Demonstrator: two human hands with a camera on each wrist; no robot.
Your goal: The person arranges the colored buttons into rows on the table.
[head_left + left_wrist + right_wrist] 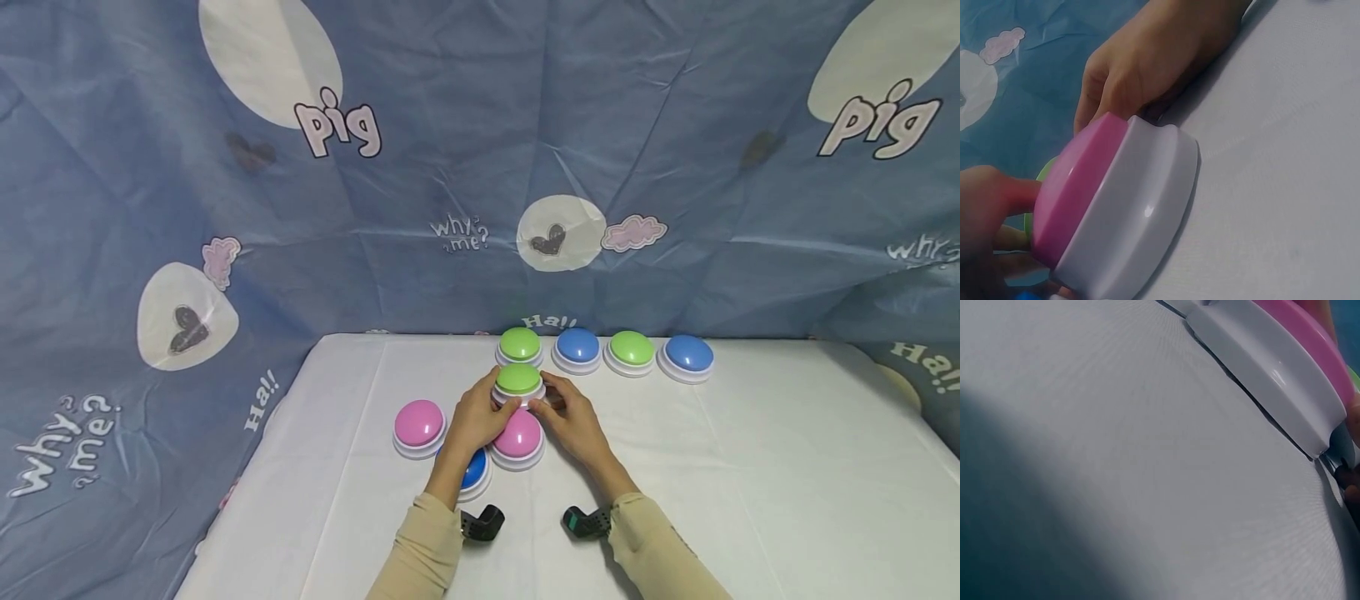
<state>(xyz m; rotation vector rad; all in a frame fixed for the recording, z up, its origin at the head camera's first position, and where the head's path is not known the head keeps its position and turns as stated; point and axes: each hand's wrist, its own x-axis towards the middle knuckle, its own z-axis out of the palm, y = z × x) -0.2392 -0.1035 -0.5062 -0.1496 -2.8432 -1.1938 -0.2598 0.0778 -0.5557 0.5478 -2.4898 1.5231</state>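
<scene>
Between both hands is a green-domed push button [519,378] with a white base. My left hand [480,412] grips its left side, thumb toward the front, while my right hand [573,421] grips the right side the same way. Right in front of it sits a pink button [517,435]. In the left wrist view that pink button [1079,194] hides most of the green one, and the right hand [1147,62] shows beyond. Only a green sliver [1354,378] appears in the right wrist view. A blue button [474,471] lies partly hidden under my left wrist.
Along the back edge of the white table [787,467] stand a green button [520,343], a blue button [577,345], another green button [632,348] and another blue button [689,353]. A second pink button [418,422] is left of my left hand. Behind hangs a blue printed cloth [420,275].
</scene>
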